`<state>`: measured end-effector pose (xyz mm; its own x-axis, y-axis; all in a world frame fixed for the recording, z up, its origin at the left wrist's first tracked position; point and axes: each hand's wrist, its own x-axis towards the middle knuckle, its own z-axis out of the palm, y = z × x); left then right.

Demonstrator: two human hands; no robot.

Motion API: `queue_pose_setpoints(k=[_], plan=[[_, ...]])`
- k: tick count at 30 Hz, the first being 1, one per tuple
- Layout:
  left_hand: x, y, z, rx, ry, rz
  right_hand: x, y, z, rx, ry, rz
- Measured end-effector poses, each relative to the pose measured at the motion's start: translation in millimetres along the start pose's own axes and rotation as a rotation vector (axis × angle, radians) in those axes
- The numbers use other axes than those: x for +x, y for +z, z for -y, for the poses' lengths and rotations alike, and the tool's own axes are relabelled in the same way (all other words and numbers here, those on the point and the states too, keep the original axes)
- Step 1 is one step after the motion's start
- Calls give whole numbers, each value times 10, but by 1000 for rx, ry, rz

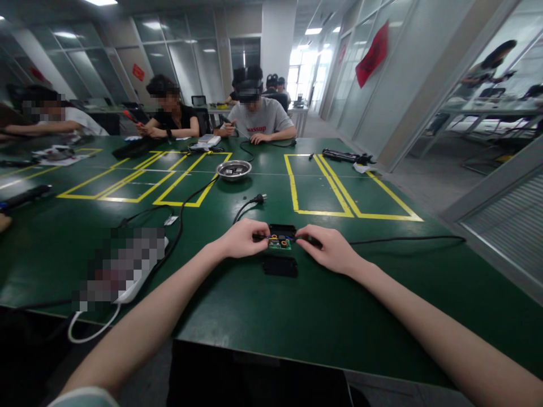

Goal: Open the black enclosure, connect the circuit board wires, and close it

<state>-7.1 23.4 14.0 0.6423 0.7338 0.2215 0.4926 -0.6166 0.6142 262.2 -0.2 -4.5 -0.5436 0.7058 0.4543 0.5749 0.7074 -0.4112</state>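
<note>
A small green circuit board (279, 243) with copper-coloured coils lies between my hands. Just behind it is one black plastic case half (283, 229); the other case half (280, 266) rests flat on the table in front. My left hand (244, 238) pinches a black cable at the board's left end, near a plug cord (242, 210) that runs behind the hand. At the right end, my right hand (326, 244) has its fingers closed on another black cable (403, 239), which trails off to the right. My fingertips partly hide where the wires meet the board.
A metal bowl (233, 170) with small parts and a black plug (259, 199) lie beyond my hands. A white power strip (138, 282) sits at left with cables. Yellow tape (322, 213) marks the green table (352, 333). Several people sit across it; a black tool (345, 155) lies far right.
</note>
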Motion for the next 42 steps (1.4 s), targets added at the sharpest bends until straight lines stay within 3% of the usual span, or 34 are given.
queue_pose_setpoints(k=[4, 6, 8, 17, 23, 28, 32, 42], plan=[[-31, -42, -35, -383, -127, 201, -47, -105, 26, 109, -96, 65], [-45, -45, -32, -463, -170, 308, -64, -87, 64, 161, -120, 106], [-54, -38, -20, -477, -195, 345, -70, -47, 81, 176, -128, 138], [-43, -11, -39, -385, -183, 234, -34, -36, 45, 64, -98, 134], [-47, -24, -75, -337, -157, 280, -45, -40, 63, 50, -122, 113], [-57, -16, -38, -170, -109, 220, -42, -15, 66, 76, -117, 129], [-51, -45, -20, -58, -69, 182, -29, 15, 58, 1, -95, 71], [-45, -61, -58, 24, -60, 176, -22, 44, 42, -17, -60, 78]])
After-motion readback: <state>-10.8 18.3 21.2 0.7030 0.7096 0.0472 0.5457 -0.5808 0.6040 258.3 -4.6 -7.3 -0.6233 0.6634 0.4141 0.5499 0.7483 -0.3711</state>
